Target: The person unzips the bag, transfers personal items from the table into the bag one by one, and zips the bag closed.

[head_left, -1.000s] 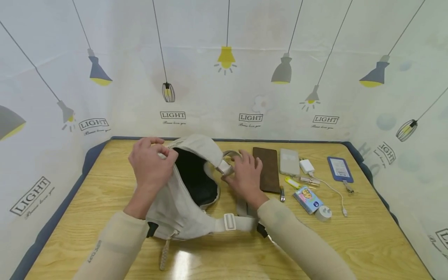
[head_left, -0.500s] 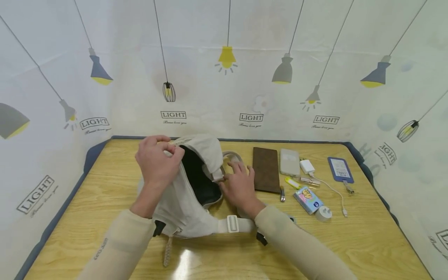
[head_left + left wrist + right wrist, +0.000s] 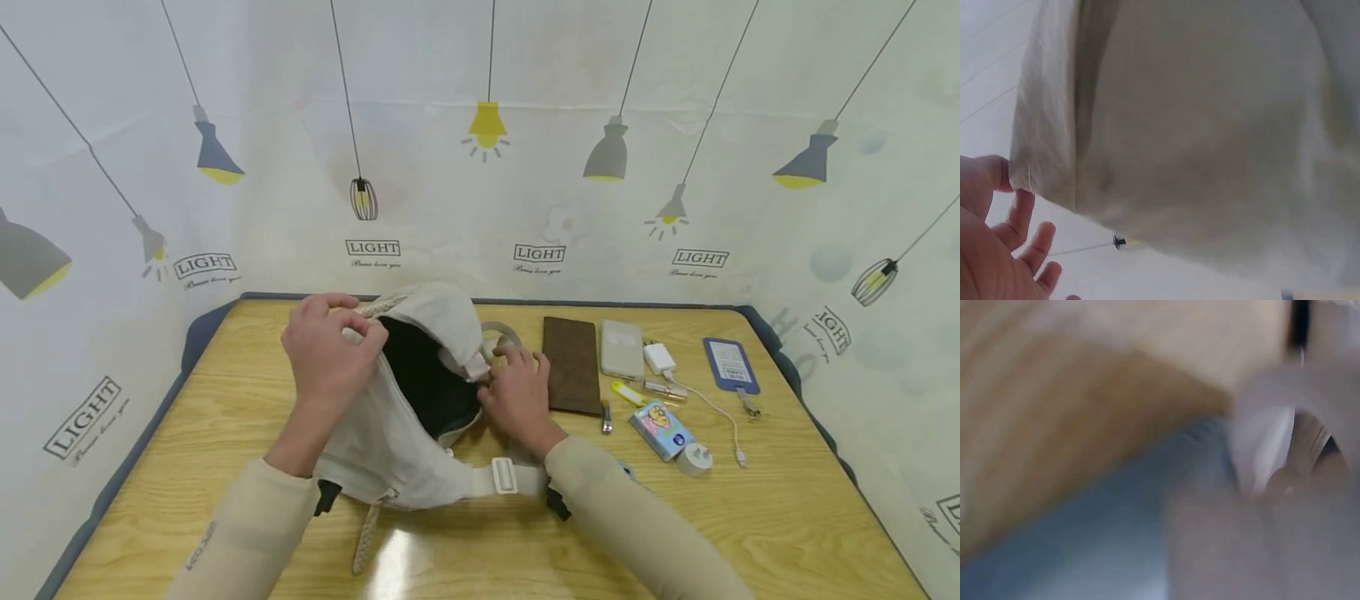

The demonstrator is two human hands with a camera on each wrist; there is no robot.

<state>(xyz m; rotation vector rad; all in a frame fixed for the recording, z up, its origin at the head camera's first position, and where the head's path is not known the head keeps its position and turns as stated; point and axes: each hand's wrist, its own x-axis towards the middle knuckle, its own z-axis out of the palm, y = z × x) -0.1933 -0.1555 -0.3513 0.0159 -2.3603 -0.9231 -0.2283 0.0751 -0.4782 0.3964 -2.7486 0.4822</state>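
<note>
A beige sling bag (image 3: pixel 382 454) lies on the wooden table with its zipped mouth gaping, showing a black lining. At the top left rim, my left hand (image 3: pixel 327 358) pinches the fabric. The left wrist view shows thumb and index finger of that hand (image 3: pixel 991 244) on a corner of the bag (image 3: pixel 1197 137), other fingers loose. My right hand (image 3: pixel 519 396) grips the bag at the right end of the opening, fingers curled by a light tab. In the blurred right wrist view, fingertips (image 3: pixel 1282 479) show through a strap loop (image 3: pixel 1254 431). The bag's inside is mostly dark.
Right of the bag lie a brown wallet (image 3: pixel 572 365), a pale power bank (image 3: pixel 622 348), a charger (image 3: pixel 659 358) with cable, a nail clipper (image 3: pixel 606 417), a tissue pack (image 3: pixel 660 429), a round white plug (image 3: pixel 694 459) and a blue card holder (image 3: pixel 731 364). A printed curtain surrounds the table.
My right hand has moved down and slightly left from the grey strap loop to the bag's right rim. My left hand keeps its pinch, shifting only slightly.
</note>
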